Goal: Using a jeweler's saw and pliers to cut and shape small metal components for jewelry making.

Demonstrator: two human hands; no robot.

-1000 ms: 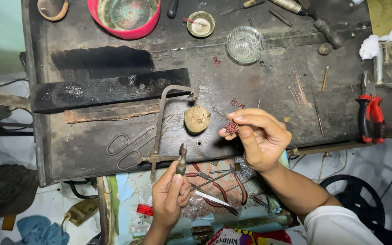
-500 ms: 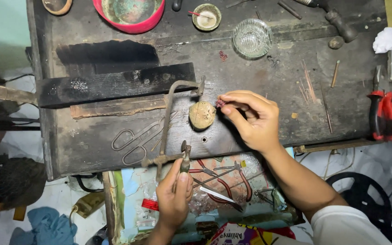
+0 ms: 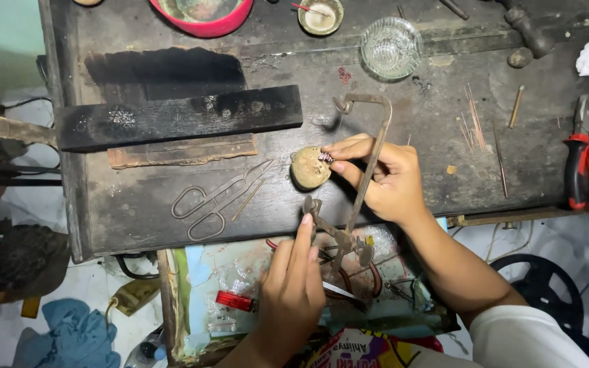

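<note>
The right hand (image 3: 386, 178) pinches a small reddish piece (image 3: 326, 157) against a round tan pad (image 3: 309, 167) on the dark workbench (image 3: 444, 136). The left hand (image 3: 293, 286) grips the handle of a metal frame saw (image 3: 363, 157), fingers closed around it. Scissors (image 3: 216, 197) lie nearby.

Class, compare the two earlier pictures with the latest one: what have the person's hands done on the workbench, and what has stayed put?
The right hand, raised with a small reddish piece a second ago, has come down and presses that piece against the round tan block. The left hand keeps its grip on the saw frame, which now crosses over the right hand. The scissors, black bar and glass dish lie unchanged.
</note>
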